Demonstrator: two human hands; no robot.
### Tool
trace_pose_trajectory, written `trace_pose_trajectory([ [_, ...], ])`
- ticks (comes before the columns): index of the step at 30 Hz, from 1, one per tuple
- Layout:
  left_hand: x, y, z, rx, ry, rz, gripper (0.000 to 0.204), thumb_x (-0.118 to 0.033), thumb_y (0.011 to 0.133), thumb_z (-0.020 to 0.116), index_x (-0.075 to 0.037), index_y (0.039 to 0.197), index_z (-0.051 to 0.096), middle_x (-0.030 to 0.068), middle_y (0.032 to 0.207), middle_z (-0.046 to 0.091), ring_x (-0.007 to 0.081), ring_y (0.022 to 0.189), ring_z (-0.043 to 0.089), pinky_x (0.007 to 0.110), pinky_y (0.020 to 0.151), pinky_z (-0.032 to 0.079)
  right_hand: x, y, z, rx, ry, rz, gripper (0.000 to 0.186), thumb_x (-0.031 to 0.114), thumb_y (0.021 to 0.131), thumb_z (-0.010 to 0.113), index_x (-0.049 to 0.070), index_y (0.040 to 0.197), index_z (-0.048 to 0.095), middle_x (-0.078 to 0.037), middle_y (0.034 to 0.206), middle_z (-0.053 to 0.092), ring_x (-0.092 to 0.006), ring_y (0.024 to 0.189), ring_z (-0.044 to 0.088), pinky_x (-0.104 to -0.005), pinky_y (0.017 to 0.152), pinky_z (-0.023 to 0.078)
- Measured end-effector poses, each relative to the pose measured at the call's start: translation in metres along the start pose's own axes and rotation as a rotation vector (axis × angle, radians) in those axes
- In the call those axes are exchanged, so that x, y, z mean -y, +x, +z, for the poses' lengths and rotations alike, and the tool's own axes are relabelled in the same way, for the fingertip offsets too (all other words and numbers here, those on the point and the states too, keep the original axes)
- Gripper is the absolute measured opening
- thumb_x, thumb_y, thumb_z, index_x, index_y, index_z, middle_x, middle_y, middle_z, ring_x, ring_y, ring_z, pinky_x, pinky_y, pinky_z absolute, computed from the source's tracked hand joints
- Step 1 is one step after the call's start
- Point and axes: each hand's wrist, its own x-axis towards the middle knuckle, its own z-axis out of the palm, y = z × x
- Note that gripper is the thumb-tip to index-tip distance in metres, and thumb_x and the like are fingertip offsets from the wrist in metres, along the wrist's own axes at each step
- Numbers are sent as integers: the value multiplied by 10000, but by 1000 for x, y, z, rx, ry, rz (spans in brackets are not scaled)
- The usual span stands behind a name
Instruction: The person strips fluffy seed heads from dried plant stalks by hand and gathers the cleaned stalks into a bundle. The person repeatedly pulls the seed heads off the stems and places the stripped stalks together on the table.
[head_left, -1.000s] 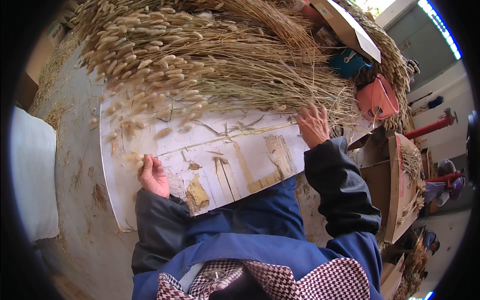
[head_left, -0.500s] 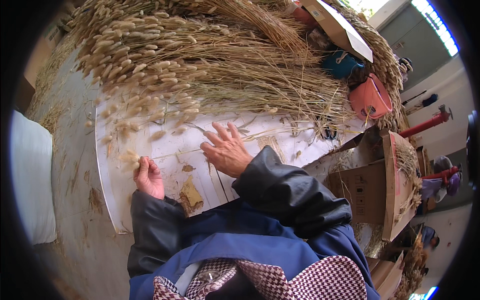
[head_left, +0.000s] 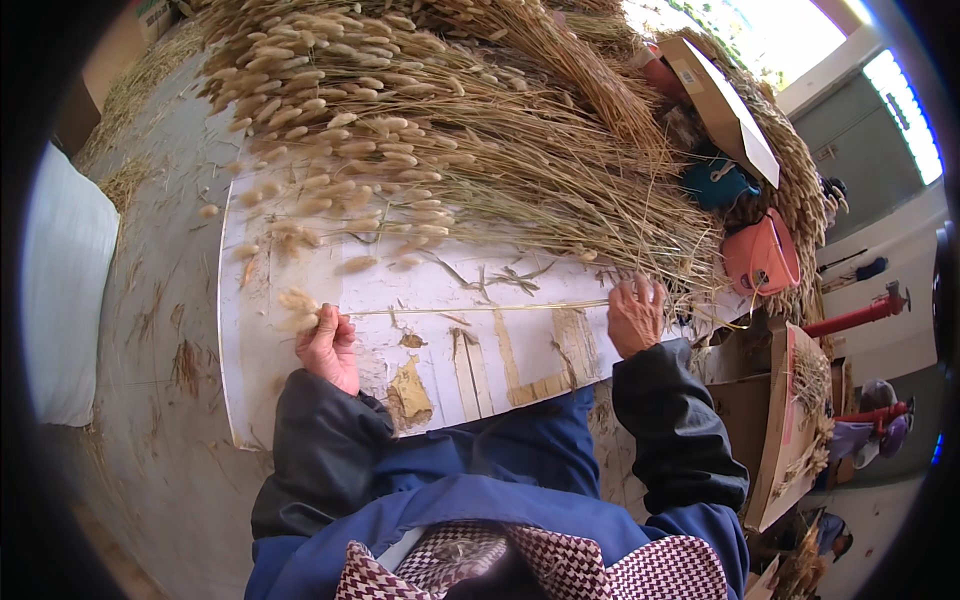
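My left hand (head_left: 328, 348) pinches a few stalks of dried bunny-tail grass (head_left: 480, 308) just below their fluffy heads, at the left part of a white board (head_left: 465, 387). The thin stems stretch almost level to the right, over the board. At their far end my right hand (head_left: 636, 316) has its fingers curled round the stems; the fingertips are partly hidden. Behind both hands lies a thick heap of the same grass (head_left: 400, 130), fluffy heads to the left and stems to the right. Loose heads and leaf scraps lie on the board between heap and hands.
A pink bucket (head_left: 762, 255), a blue container (head_left: 718, 183) and an open cardboard flap (head_left: 720, 105) stand at the heap's right end. Another cardboard box (head_left: 780, 430) is right of my right arm. A white wrapped bale (head_left: 70, 290) stands at the left, on a straw-strewn floor (head_left: 165, 290).
My right hand has moved right along the stems from the board's middle to their far end, and its spread fingers have curled. My left hand keeps its pinch. The whole view has shifted slightly.
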Motion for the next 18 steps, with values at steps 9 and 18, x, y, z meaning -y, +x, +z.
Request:
trace_pose_trajectory([
  [9, 21, -24, 22, 220, 107, -58, 81, -109, 813, 667, -33, 803, 639, 62, 694, 627, 122, 569, 602, 222, 503, 489, 32, 50, -83, 201, 707, -161, 195, 173, 777, 586, 111, 959, 615, -86, 1059, 593, -295, 1072, 502, -488, 889, 374],
  [18, 14, -15, 21, 158, 75, -177, 81, -113, 818, 658, -43, 846, 628, 56, 715, 633, 140, 599, 620, 250, 536, 526, 200, 136, -57, -27, 938, -209, 99, 164, 780, 574, 70, 780, 606, -108, 833, 587, -323, 828, 571, -420, 684, 457],
])
